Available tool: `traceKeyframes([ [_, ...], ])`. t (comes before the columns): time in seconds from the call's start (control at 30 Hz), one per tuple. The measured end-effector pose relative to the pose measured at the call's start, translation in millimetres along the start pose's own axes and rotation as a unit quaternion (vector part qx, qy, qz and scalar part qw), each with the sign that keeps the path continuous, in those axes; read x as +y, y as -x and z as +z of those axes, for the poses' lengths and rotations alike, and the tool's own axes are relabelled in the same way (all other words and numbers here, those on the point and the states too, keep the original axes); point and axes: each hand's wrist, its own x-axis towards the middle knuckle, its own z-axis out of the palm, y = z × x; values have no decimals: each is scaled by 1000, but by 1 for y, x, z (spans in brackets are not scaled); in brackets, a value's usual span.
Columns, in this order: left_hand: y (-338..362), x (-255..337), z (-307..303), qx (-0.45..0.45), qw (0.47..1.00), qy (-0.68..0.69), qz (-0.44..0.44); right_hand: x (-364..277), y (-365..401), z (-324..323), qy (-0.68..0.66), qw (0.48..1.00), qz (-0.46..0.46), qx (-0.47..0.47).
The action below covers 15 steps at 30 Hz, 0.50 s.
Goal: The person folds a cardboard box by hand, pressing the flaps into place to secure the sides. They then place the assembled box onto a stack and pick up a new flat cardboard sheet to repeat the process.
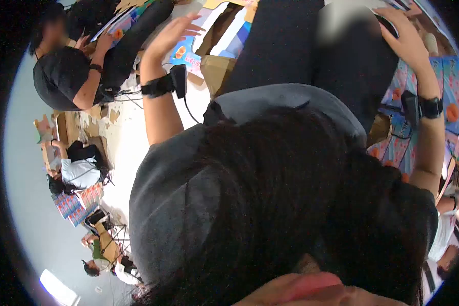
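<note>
My left hand [169, 38] is raised beside a printed carton [188, 57] with blue and orange artwork. Its fingers stretch out loosely to the right, with nothing seen in them. My right hand [408, 45] lies by my right knee, thumb and fingers apart, close to a pale blurred patch [341, 18] whose nature I cannot make out. Both wrists wear black straps carrying a small dark device, the left device [179, 80] and the right device [411, 108]. My legs [285, 51] in dark trousers lie between the hands.
Blue-and-pink printed cartons [451, 97] lie at my right. A brown cardboard flap [217, 71] stands by my left leg. A co-worker in black [64, 76] sits at the left handling printed card. Farther off are another person [81, 173], stacked boxes [76, 204] and cardboard scraps.
</note>
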Motion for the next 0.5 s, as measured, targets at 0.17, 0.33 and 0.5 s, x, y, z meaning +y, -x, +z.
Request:
traceKeyframes([
  [0.17, -52, -154, 40, 205, 929, -234, 200, -36, -12, 22, -60, 998, 2, 4],
  [0.33, -48, -178, 104, 187, 880, -359, 248, -37, -5, 29, -96, 995, 27, 15],
  [0.5, -38, -161, 114, 96, 926, -364, 15, -39, -2, 25, -79, 996, 29, 32],
])
